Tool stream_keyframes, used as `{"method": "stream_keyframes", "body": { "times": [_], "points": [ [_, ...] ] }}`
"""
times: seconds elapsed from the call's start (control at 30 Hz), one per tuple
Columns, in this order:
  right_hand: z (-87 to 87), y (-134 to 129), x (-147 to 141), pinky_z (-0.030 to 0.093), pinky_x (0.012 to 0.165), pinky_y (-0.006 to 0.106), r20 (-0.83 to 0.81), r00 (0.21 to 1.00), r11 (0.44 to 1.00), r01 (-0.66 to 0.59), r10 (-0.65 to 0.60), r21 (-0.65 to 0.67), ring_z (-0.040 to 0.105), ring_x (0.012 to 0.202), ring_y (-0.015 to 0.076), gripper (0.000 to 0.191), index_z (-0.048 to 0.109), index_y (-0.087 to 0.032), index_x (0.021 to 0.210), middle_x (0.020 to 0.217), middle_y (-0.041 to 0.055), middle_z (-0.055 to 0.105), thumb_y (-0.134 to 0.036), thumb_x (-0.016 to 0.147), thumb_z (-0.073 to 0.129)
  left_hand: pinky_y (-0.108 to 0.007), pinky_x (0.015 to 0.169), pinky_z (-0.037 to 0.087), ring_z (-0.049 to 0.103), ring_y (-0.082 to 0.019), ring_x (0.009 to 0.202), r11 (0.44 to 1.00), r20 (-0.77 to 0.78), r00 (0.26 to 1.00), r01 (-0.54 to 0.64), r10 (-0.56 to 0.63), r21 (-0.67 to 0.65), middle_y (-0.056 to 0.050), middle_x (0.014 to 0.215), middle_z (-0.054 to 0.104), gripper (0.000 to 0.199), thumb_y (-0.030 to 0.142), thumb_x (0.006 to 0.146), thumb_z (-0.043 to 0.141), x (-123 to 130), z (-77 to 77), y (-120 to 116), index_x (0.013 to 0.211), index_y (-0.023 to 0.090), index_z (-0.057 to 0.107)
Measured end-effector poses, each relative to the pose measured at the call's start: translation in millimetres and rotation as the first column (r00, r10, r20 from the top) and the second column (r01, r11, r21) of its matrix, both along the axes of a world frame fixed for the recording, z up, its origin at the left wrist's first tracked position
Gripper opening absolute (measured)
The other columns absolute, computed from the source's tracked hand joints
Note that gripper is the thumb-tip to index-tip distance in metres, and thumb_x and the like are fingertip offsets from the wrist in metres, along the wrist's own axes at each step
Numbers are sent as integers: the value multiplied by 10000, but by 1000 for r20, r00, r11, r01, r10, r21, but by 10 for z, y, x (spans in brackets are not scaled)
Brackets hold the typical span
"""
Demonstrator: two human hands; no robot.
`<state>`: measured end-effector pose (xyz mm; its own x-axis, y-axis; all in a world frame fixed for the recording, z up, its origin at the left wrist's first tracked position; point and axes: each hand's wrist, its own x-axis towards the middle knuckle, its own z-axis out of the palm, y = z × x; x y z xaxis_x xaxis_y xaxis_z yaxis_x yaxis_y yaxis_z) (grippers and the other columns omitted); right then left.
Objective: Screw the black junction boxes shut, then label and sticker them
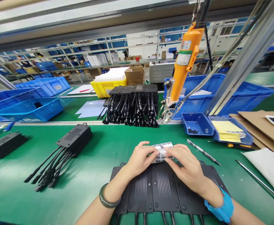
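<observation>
Between my two hands is a roll of white printed labels (pixel 163 146), just above the far edge of a row of black finned boxes (pixel 164 187) with cables at their near side. My left hand (pixel 142 157) grips the roll's left part with thumb and fingers. At its right side, my right hand (pixel 185 162) pinches the label surface with thumb and forefinger. Both wrists rest over the black boxes; a dark bangle (pixel 107 198) is on the left one and a blue band (pixel 220 206) on the right. The fingers hide part of the roll.
An orange electric screwdriver (pixel 183 62) hangs at the upper right. Stacked black boxes with cables (pixel 133 103) stand at the back. Another cabled box (pixel 74 137) lies left. Right are a craft knife (pixel 203 152), a blue screw bin (pixel 196 123), yellow papers (pixel 228 129) and a metal rod (pixel 261 179).
</observation>
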<state>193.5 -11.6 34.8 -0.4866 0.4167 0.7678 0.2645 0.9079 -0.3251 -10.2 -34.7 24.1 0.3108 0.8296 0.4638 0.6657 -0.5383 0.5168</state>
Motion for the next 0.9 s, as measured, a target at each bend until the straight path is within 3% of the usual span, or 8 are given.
{"method": "stream_keyframes", "body": {
  "times": [0.1,0.2,0.3,0.33,0.4,0.5,0.77,0.9],
  "points": [
    [-44,10,-18,553,866,393,10,999,994,50,-50,-97,655,977,224,504,428,-260,1419,1007,67,680,-162,943,561,-412,1004,419,618,-126,621,1000,-42,999,23,-23,11,29,681,686,358,317,1025,414,26,4,-9,758,203,623],
    [-92,28,-15,559,922,392,30,998,985,60,-56,-163,662,1023,227,524,409,-281,1442,998,62,657,-125,953,515,-428,1022,396,640,-137,666,999,-48,997,52,-53,-3,16,693,685,385,327,1041,386,50,12,-20,762,201,619],
    [-109,45,-1,574,908,382,27,996,978,87,-83,-188,663,1037,229,514,431,-284,1421,1008,66,633,-100,948,512,-442,1045,379,675,-178,824,994,26,996,90,-88,-69,0,869,722,151,363,945,618,64,20,-27,927,214,626],
    [-107,48,2,577,905,382,25,995,978,99,-96,-185,658,1049,232,512,438,-284,1415,1030,72,626,-97,945,517,-436,1035,394,672,-200,890,990,35,995,100,-97,-96,-9,936,720,204,338,868,727,69,21,-30,985,218,612],
    [-93,47,2,580,906,385,25,993,980,117,-115,-159,642,1071,235,515,443,-283,1412,1083,85,613,-91,941,518,-392,952,463,652,-233,966,985,26,995,100,-97,-139,-33,1022,700,418,219,734,847,83,15,-37,1053,211,577],
    [-69,29,-11,581,908,379,36,993,989,117,-114,-93,630,1078,232,518,437,-278,1423,1125,94,603,-86,945,498,-313,777,519,653,-225,904,983,9,998,66,-65,-174,-41,1009,681,416,85,731,806,104,-11,-40,1049,197,561],
    [-91,5,2,575,873,384,78,994,996,72,-75,47,643,1023,224,578,371,-264,1484,1123,102,642,-75,950,487,-301,781,523,663,-216,883,983,15,996,91,-90,-158,-52,999,689,276,191,858,707,122,-40,-21,1108,190,592],
    [-57,-26,-3,559,887,403,106,994,991,6,-21,135,632,1028,230,585,378,-223,1477,1108,112,656,-35,935,495,-265,707,521,665,-186,807,998,-156,986,57,-56,7,-29,932,690,216,198,894,659,129,-50,-6,1097,187,589]
  ]
}}
